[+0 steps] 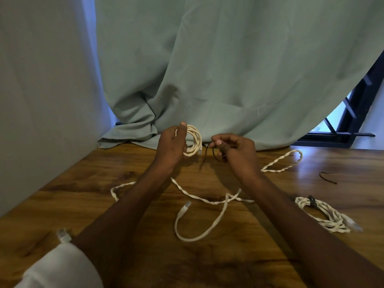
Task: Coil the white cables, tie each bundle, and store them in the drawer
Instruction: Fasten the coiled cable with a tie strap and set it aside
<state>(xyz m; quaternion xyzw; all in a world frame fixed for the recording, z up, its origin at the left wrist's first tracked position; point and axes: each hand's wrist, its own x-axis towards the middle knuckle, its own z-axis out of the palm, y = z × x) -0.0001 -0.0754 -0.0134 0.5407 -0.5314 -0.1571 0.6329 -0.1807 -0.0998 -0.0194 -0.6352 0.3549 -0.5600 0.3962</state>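
White braided cable wound into a small round coil [194, 141] sits in the left hand [171, 145], fingers and thumb curled round its near-left edge, so the ring stands roughly upright with its open centre facing the person. Nearer than that grip, a loose white twisted cable [199, 217] sprawls over the brown wooden table [72, 173], its clear plug [184, 208] lying below and between the two forearms. Another plug [63, 234] pokes out beside the white sleeve [60, 265] at the near left. Near the right forearm and well apart from both hands lies a second white coil [324, 216], already cinched with a dark tie.

Level with the held coil and just to its right, the right hand [236, 149] pinches a thin dark tie strand [205, 154] between thumb and fingertips, its free end drooping downward. The strand hangs just beside the coil's right rim, not yet wrapped round it. By my reading the coming move turns on this: the tie has to cross the coil's strands at right angles, and the right hand is the nearer one to thread it through the ring. A spare dark tie [328, 177] lies farther right on the table. Beyond everything hangs a pale green curtain [228, 69].
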